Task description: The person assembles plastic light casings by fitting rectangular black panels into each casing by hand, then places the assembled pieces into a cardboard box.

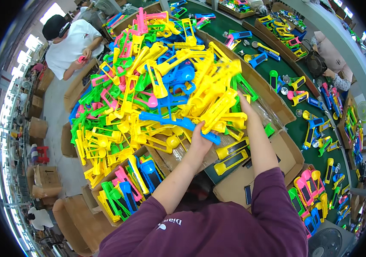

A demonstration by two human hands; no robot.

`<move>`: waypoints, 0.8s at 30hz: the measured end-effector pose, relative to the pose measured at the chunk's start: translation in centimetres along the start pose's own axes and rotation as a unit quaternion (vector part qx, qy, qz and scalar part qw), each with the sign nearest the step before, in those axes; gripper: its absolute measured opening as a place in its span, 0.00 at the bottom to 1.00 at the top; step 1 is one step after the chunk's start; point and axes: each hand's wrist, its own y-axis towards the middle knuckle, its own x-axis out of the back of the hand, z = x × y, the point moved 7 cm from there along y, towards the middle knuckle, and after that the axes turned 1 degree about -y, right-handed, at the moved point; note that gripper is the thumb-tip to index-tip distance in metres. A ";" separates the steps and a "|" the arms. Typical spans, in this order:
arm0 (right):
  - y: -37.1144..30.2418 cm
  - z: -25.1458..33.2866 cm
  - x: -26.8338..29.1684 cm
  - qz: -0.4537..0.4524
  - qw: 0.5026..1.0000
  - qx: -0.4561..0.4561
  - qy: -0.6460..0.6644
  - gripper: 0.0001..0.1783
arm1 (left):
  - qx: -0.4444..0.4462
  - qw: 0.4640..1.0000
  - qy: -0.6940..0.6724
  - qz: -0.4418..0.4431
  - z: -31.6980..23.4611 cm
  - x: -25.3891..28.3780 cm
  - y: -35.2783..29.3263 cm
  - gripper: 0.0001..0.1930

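A tall heap of plastic flashlight housings [148, 115] in yellow, green, blue and pink spills over its carton in front of me. A bunch of yellow flashlight housings [217, 100] is clasped between my two hands, its far end blurred. My left hand [200, 139] grips the near left side of the bunch, next to a blue housing [178, 121] that slants down past it. Along the right side of the bunch lies my right hand [248, 109], its fingers partly hidden by the yellow pieces. Below the hands, two yellow housings with dark panels [232, 156] lie side by side.
A carton of sorted housings [127, 188] stands near left, beside an open brown box [80, 222]. On the right, a green conveyor [273, 64] carries housings and reflectors. A co-worker [73, 47] stands far left, another person [330, 55] far right. A fan [325, 243] is near right.
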 end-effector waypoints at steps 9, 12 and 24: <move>-1.2 14.5 -20.5 -0.039 0.838 0.215 -0.500 0.34 | -0.087 0.976 -0.132 0.152 -8.1 -7.2 -2.1 0.27; -1.3 12.5 -28.7 -0.019 0.710 0.272 -0.649 0.33 | 0.006 0.979 -0.169 0.114 -7.2 -5.2 -0.6 0.30; 1.8 7.7 -15.5 -0.075 0.666 0.248 -0.699 0.25 | 0.230 0.968 -0.044 0.088 -8.6 -3.6 -10.7 0.44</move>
